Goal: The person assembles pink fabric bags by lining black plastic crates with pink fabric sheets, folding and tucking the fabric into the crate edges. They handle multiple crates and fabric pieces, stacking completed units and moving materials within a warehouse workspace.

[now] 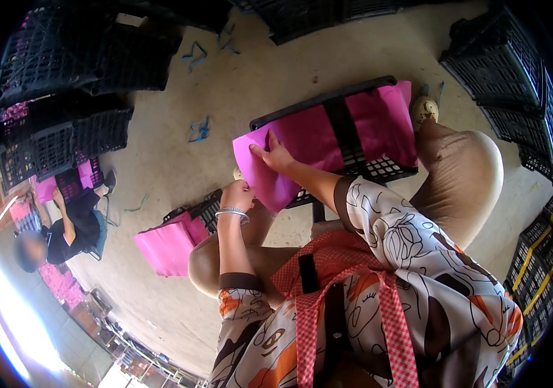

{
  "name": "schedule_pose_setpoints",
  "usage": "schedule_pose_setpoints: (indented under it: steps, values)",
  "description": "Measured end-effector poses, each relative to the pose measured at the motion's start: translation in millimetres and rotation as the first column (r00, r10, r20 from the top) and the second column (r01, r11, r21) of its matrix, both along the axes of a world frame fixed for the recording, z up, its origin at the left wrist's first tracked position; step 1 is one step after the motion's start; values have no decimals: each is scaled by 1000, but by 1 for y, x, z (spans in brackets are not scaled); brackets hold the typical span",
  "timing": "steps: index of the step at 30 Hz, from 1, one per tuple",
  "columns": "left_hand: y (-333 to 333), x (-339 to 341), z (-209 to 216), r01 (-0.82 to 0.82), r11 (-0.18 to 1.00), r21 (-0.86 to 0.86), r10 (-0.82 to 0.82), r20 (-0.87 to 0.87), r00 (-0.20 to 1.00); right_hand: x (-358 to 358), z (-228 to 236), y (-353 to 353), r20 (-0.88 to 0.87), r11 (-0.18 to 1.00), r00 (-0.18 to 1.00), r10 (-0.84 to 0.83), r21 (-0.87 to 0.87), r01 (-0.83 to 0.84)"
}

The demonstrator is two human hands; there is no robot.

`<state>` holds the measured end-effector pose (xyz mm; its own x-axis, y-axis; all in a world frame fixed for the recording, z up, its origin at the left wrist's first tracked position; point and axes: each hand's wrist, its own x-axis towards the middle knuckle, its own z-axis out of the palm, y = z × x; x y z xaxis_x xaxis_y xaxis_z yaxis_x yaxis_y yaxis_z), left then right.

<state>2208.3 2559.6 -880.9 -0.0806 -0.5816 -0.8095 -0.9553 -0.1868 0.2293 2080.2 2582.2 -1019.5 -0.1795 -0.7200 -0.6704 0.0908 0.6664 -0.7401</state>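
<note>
Tan floor (160, 171) with blue strips (199, 129); crate stacks (503, 71) along the sides. Pink sheet (283, 187) overhangs the black crate's (322, 103) left end: right hand (278, 157) spread on it, left hand (238, 196) curled at edge, pinch indeterminable.

Bent pink sheet (260, 172), apparently over crate (383, 171)

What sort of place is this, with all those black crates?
Probably a workshop or warehouse: stacks of black plastic lattice crates stand around a bare beige floor, and another person in dark clothes sits at the left beside more crates.
</note>
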Motion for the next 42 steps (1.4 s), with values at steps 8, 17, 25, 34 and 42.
schedule_pose_setpoints:
  steps: [8, 17, 25, 34, 42]
  values:
    - [13, 17, -18, -45, 987, 154, 46, -3, 999, -7, 1, -16, -103, 996, 993, 60, 70, -53]
    - [47, 18, -32, -85, 977, 197, 90, -16, 996, -21, 7, -35, -165, 991, 981, 106, 99, -90]
    - [58, 42, -49, -155, 943, 294, 196, -112, 974, -24, 17, -45, -252, 987, 957, 142, 106, -119]
    - [96, 118, -170, 260, 963, -65, -264, -74, 962, -6, 31, -49, -187, 985, 969, 163, 94, -148]
    - [66, 8, -101, -224, 801, -556, 85, -264, 961, -19, 13, -49, -297, 994, 953, 51, 107, -19]
